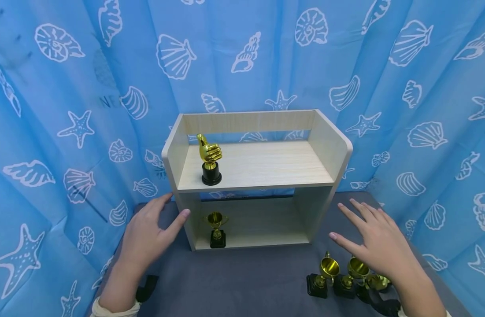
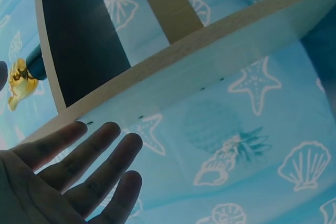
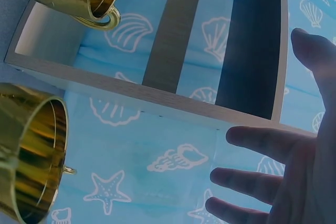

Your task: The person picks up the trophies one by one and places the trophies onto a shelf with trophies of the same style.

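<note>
A small two-tier pale wood shelf [image 1: 250, 187] stands in the middle of the head view. On its upper board is a gold thumbs-up trophy [image 1: 211, 159] with a black base. A gold cup trophy [image 1: 216, 230] occupies the left end of the lower tier. My left hand [image 1: 147, 235], fingers extended, is beside the shelf's left panel; whether it touches is unclear. My right hand [image 1: 379, 242] hovers spread to the right of the shelf, apart from it and holding nothing. Below it are several gold trophies, including a cup [image 1: 329, 267] and another cup [image 1: 358, 267], partly hidden by the hand and wrist.
Grey cloth [image 1: 242, 281] covers the surface under the shelf. A blue curtain [image 1: 242, 57] with white sea-shell prints hangs behind and along both sides. Black wrist straps [image 1: 147, 288] show at the forearms.
</note>
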Demonstrator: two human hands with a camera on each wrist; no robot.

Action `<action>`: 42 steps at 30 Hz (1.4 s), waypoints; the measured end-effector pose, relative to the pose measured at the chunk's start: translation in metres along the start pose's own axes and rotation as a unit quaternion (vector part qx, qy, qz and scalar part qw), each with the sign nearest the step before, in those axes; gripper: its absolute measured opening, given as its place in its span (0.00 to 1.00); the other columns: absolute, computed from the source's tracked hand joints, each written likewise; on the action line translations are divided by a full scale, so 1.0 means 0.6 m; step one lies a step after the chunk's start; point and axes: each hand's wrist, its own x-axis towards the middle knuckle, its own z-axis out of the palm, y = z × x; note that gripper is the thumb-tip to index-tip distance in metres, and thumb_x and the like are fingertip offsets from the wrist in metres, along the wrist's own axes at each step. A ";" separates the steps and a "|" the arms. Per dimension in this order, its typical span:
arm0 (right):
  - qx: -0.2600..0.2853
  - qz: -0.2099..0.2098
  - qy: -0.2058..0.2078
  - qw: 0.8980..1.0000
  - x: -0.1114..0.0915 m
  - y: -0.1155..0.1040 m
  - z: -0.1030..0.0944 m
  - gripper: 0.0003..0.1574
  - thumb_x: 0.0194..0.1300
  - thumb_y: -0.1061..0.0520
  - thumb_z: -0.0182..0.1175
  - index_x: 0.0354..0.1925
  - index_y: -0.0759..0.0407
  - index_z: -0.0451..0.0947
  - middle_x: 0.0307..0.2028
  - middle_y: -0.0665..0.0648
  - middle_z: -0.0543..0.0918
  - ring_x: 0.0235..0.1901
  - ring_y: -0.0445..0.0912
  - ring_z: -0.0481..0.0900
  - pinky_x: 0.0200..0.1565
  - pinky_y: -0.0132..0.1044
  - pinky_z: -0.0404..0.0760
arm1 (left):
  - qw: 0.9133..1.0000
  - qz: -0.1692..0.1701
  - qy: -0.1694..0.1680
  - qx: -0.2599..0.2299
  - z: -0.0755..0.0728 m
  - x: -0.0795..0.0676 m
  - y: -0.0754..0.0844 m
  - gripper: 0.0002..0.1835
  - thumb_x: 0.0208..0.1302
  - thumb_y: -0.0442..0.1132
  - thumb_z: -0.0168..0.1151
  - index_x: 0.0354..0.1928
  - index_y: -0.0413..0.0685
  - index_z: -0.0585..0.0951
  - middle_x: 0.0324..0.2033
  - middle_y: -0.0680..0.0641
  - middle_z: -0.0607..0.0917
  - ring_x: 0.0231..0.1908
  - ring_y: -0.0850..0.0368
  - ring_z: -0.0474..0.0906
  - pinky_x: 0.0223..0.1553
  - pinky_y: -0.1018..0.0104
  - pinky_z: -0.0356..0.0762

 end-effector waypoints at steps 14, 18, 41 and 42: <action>0.042 -0.032 0.044 0.998 -0.010 -0.007 0.004 0.52 0.58 0.32 0.65 0.74 0.44 0.57 0.64 0.66 0.72 0.59 0.67 0.71 0.53 0.68 0.67 | 1.000 0.000 0.022 -0.010 0.010 0.003 -0.001 0.41 0.59 0.73 0.53 0.62 0.50 0.76 0.52 0.45 0.83 0.50 0.47 0.81 0.47 0.43 0.77; 0.046 -0.036 0.047 0.997 -0.015 -0.006 0.006 0.48 0.59 0.35 0.65 0.73 0.44 0.61 0.64 0.66 0.73 0.58 0.67 0.72 0.52 0.68 0.69 | 1.000 -0.008 0.023 -0.016 0.012 0.004 0.001 0.40 0.59 0.74 0.53 0.62 0.51 0.76 0.51 0.46 0.84 0.49 0.48 0.81 0.46 0.43 0.77; 0.081 -0.088 0.075 0.990 -0.021 -0.020 0.029 0.35 0.54 0.45 0.72 0.59 0.51 0.78 0.59 0.61 0.78 0.54 0.60 0.77 0.48 0.61 0.75 | 0.998 -0.028 0.038 -0.030 0.009 0.021 0.010 0.38 0.60 0.73 0.52 0.57 0.51 0.79 0.47 0.47 0.85 0.45 0.50 0.82 0.41 0.46 0.79; 0.078 -0.086 0.076 0.990 -0.020 -0.020 0.029 0.34 0.54 0.45 0.72 0.59 0.51 0.78 0.58 0.61 0.78 0.53 0.60 0.78 0.47 0.61 0.76 | 0.998 -0.028 0.039 -0.032 0.009 0.022 0.009 0.38 0.60 0.73 0.52 0.56 0.51 0.80 0.47 0.47 0.85 0.45 0.50 0.82 0.41 0.46 0.79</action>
